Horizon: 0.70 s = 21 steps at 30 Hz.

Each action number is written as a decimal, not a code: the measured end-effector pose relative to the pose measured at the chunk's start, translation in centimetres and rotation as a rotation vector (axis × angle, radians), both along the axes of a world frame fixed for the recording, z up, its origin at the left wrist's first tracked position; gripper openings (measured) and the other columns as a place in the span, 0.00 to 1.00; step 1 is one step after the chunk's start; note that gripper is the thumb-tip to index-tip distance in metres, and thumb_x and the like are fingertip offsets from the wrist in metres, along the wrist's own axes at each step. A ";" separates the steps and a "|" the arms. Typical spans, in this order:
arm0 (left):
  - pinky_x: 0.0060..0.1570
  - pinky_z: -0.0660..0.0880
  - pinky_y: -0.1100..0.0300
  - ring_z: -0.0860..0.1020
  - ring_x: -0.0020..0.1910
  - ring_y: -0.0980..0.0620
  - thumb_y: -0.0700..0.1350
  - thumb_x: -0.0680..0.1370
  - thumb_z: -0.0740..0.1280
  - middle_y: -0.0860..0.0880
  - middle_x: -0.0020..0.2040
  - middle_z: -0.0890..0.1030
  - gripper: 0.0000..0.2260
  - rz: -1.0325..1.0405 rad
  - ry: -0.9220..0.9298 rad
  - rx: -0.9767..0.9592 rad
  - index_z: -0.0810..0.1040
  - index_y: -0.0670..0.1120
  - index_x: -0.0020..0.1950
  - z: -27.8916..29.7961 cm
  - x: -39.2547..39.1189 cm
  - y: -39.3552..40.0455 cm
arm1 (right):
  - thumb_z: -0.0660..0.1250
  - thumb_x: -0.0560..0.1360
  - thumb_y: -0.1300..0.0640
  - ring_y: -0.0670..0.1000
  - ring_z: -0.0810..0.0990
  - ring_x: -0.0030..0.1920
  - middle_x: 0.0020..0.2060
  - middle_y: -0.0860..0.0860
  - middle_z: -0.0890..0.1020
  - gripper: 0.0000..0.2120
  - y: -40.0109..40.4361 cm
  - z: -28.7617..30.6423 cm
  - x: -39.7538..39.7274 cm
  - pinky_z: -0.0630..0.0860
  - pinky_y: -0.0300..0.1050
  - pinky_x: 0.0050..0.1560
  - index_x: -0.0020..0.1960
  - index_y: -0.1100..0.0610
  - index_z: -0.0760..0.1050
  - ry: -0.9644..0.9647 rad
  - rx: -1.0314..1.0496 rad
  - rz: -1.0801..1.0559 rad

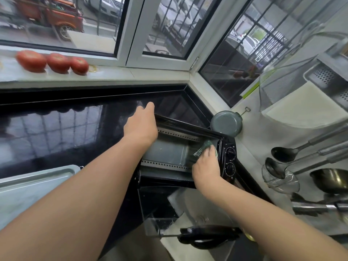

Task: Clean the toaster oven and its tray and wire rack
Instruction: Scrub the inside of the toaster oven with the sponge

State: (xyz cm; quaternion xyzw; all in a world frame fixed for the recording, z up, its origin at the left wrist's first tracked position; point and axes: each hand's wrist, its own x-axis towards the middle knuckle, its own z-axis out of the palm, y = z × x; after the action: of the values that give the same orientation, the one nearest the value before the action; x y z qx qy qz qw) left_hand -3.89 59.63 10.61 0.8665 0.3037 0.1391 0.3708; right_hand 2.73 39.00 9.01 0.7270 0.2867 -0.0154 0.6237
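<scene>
— What is the toaster oven made of, and where does it sit?

— The toaster oven (188,159) is a black metal box on a glossy black counter (56,138), tucked into the corner under the window. Its glass door (165,210) hangs open toward the camera, with a black handle along its lower edge. The cavity is grey sheet metal, with rows of small punched holes along its upper and lower walls. Two round black knobs (230,161) sit on the panel at its right.

— And the hands?

— The left hand (141,127) lies on top of the oven at its left corner, fingers spread flat over the edge, gripping nothing. The right hand (206,164) is at the right end of the opening, fingers closed on a green, coarse-textured scouring pad (204,147) pressed against the inner side wall.

— Is the tray about?

— A flat grey metal tray (28,189) with a raised rim lies on the counter at the left; nothing lies in the part that shows.

— Anything else nearby?

— Three red tomatoes (54,62) in a row on the pale windowsill. A small round grey pan (226,123) hangs on the wall behind the oven, and steel ladles (293,159) and a wire skimmer hang to the right.
</scene>
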 end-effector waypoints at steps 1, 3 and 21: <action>0.40 0.68 0.47 0.72 0.45 0.38 0.31 0.75 0.63 0.46 0.52 0.69 0.16 -0.002 0.004 -0.003 0.64 0.48 0.54 0.1 0.0 0.0 | 0.56 0.80 0.43 0.73 0.59 0.74 0.74 0.64 0.68 0.29 0.4 -0.1 0.0 0.48 0.73 0.72 0.76 0.59 0.67 -0.010 0.004 0.007; 0.40 0.68 0.48 0.71 0.44 0.39 0.31 0.75 0.63 0.46 0.52 0.68 0.16 -0.004 0.002 0.002 0.64 0.49 0.55 0.0 0.0 0.0 | 0.56 0.81 0.47 0.72 0.62 0.73 0.72 0.64 0.70 0.27 1.2 -0.3 0.8 0.55 0.69 0.72 0.75 0.60 0.67 -0.011 0.011 0.005; 0.36 0.65 0.50 0.71 0.42 0.40 0.32 0.76 0.63 0.49 0.47 0.67 0.15 0.035 -0.025 0.024 0.64 0.50 0.53 -0.5 -0.4 -0.5 | 0.57 0.77 0.52 0.68 0.71 0.68 0.68 0.59 0.75 0.25 2.2 0.7 0.3 0.61 0.76 0.62 0.72 0.58 0.71 0.043 0.008 0.011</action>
State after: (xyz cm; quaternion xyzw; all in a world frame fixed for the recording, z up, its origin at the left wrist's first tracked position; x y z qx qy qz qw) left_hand -4.26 59.14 10.06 0.8637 0.3126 0.1599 0.3616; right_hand 3.06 41.24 9.70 0.7275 0.3042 -0.0264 0.6144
